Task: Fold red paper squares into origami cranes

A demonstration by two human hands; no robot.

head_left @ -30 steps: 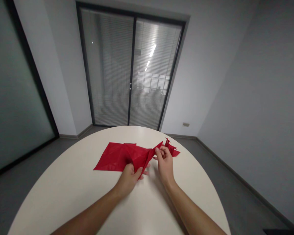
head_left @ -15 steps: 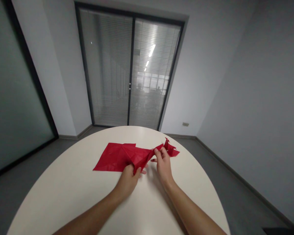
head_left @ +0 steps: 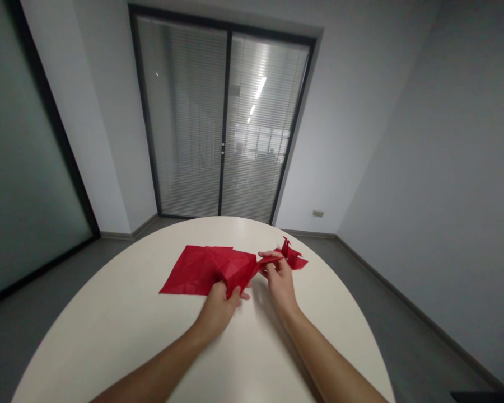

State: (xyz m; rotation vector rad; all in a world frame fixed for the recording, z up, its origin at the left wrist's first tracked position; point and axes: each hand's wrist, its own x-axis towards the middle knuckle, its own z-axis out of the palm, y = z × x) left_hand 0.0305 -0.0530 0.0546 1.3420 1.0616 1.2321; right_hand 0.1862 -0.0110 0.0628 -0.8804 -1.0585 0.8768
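Both of my hands hold a piece of folded red paper just above the table. My left hand pinches its lower edge, thumb on the near side and some fingers behind. At the narrow, pointed right end, my right hand is closed on the folded strip, with a finger stretched along it. Flat red paper lies to the left, partly covered by the held piece. Just beyond my right hand sits a small folded red paper figure with upright points.
All of this is on a round white table. Beyond its far edge stands a dark-framed glass door with blinds. A dark-edged glass panel is at the left, and plain walls close in the right.
The fingers of my right hand have shifted around the narrow paper end, which is now turned lower and flatter. My left hand keeps its pinch, nearly in place.
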